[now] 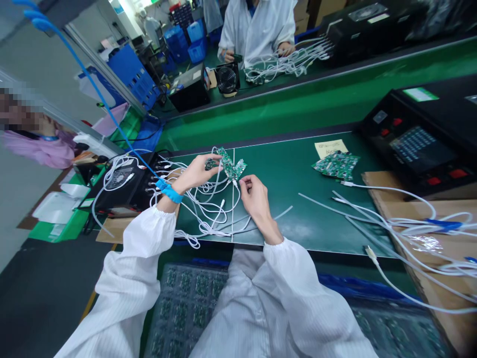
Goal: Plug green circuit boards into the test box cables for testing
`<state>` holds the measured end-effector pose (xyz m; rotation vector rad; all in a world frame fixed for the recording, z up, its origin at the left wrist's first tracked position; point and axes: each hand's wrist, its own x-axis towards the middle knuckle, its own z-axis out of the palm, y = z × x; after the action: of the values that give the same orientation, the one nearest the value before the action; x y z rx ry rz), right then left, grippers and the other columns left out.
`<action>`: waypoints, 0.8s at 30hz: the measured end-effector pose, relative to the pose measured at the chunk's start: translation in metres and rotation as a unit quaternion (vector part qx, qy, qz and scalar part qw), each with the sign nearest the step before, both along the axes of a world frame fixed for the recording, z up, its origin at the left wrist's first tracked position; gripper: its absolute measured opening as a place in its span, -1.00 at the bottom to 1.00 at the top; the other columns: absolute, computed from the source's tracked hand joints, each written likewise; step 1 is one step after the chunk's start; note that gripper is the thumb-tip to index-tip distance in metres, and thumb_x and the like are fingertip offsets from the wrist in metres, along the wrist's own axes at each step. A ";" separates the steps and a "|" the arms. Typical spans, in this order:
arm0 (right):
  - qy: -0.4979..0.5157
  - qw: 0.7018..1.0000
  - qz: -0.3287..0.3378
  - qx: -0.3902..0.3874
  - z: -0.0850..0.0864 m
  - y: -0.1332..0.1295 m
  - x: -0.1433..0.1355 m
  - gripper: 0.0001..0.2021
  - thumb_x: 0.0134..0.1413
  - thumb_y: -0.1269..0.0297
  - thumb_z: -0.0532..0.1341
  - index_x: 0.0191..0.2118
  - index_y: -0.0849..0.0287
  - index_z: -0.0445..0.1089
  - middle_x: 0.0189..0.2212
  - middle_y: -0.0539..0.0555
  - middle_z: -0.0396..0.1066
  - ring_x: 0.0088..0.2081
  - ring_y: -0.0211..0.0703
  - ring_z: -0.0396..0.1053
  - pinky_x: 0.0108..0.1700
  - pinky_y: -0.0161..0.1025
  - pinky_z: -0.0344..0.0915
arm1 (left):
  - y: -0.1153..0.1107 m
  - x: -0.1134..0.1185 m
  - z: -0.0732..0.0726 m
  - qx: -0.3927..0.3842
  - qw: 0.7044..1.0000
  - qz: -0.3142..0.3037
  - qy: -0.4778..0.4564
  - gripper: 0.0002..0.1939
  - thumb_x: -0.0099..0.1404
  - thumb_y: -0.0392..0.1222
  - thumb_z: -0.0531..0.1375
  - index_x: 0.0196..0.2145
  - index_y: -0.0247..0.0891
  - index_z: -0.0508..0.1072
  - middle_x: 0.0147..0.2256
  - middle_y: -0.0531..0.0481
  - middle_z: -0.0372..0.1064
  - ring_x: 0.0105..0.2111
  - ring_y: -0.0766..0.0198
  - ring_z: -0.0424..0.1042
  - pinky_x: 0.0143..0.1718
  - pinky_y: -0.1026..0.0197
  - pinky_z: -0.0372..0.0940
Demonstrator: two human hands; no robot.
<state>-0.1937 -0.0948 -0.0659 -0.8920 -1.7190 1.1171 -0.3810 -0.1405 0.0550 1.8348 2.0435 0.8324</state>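
Observation:
My left hand (196, 172) pinches the left end of a small green circuit board (231, 166) held just above the green mat (298, 199). A blue wrist strap (169, 191) with a coiled blue cord circles that wrist. My right hand (255, 194) grips the plug end of a white cable (235, 183) right under the board's lower edge. A tangle of white cables (208, 209) lies on the mat below both hands. Whether the plug sits in the board is hidden by my fingers.
A pile of green boards (337, 165) and a yellow note (331, 147) lie to the right. Black test boxes stand at left (126, 186) and right (425, 144). More white cables (410, 223) cross cardboard at right. A co-worker in white sits across the conveyor (257, 30). Trays of boards lie on my lap (186, 308).

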 end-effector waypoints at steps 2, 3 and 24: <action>-0.001 1.000 -0.002 0.004 -0.001 0.000 0.000 -0.84 0.28 0.24 0.12 -0.24 0.16 0.40 -0.35 0.10 0.48 -0.36 -0.13 0.40 -0.23 -0.17 0.33 | -0.003 -0.005 -0.005 -0.016 1.000 0.018 -0.007 -0.63 0.32 -0.06 0.32 0.03 -0.26 0.58 -0.23 -0.16 0.58 -0.29 0.12 0.53 -0.19 0.07 0.45; -0.001 1.000 0.000 0.006 -0.002 0.000 0.000 -0.85 0.28 0.25 0.12 -0.25 0.16 0.40 -0.35 0.10 0.47 -0.36 -0.12 0.40 -0.23 -0.16 0.33 | -0.004 -0.008 -0.007 -0.031 0.999 0.030 -0.019 -0.60 0.34 -0.03 0.30 0.05 -0.28 0.57 -0.33 -0.13 0.55 -0.42 0.17 0.48 -0.33 0.10 0.41; -0.178 0.978 0.013 0.111 -0.003 -0.040 0.078 -0.71 0.42 0.09 0.13 -0.19 0.18 0.47 -0.31 0.15 0.50 -0.24 0.03 0.42 -0.15 -0.07 0.32 | -0.045 0.031 0.008 -0.287 0.954 -0.049 0.071 -0.64 0.31 0.13 0.28 -0.26 -0.25 0.60 -0.45 -0.02 0.48 -0.51 0.27 0.34 -0.44 0.22 0.15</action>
<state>-0.1160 -0.1343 -0.0684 -0.9710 -2.1050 0.7937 -0.3500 -0.1855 0.0631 1.6663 1.9737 0.0539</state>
